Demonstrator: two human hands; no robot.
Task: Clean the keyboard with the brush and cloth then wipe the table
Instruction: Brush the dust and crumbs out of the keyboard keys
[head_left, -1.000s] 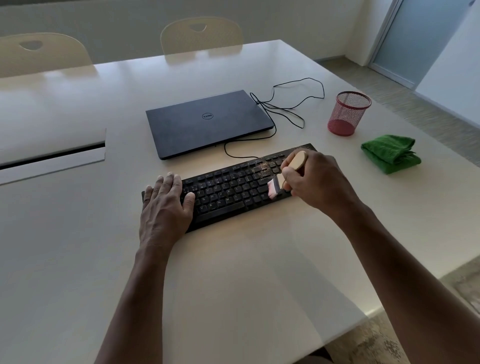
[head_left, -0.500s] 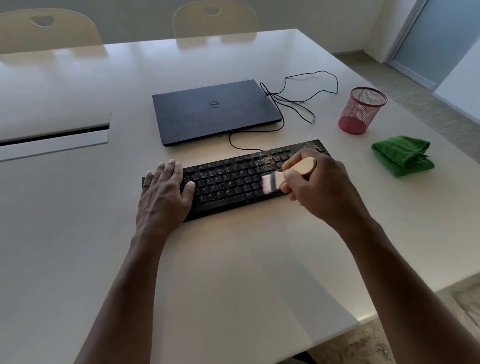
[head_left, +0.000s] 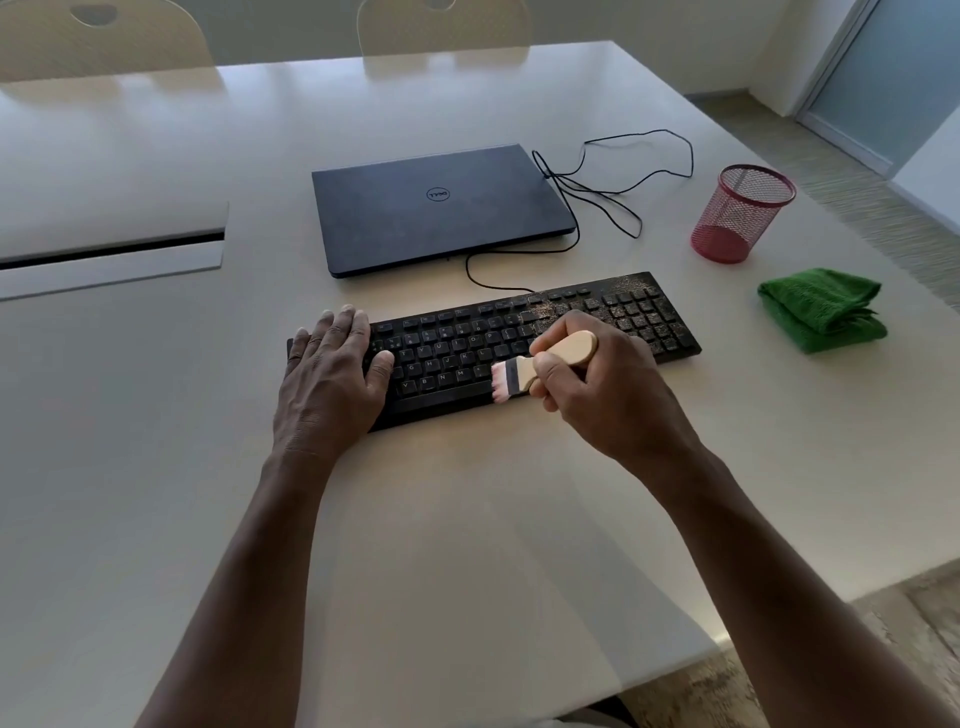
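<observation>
A black keyboard lies across the middle of the white table, with brownish dust on its right part around the number pad. My right hand grips a small wooden-handled brush, whose pink bristles touch the keys near the keyboard's front edge. My left hand rests flat on the keyboard's left end, fingers straight. A folded green cloth lies on the table to the right of the keyboard, apart from both hands.
A closed dark laptop sits behind the keyboard, with a black cable looping to its right. A red mesh cup stands at the back right. Two chairs are at the far edge. The table edge runs close on the right.
My right hand has swept the brush leftward and toward the keyboard's front edge. The left hand has stayed on the keyboard's left end. The camera has shifted slightly.
</observation>
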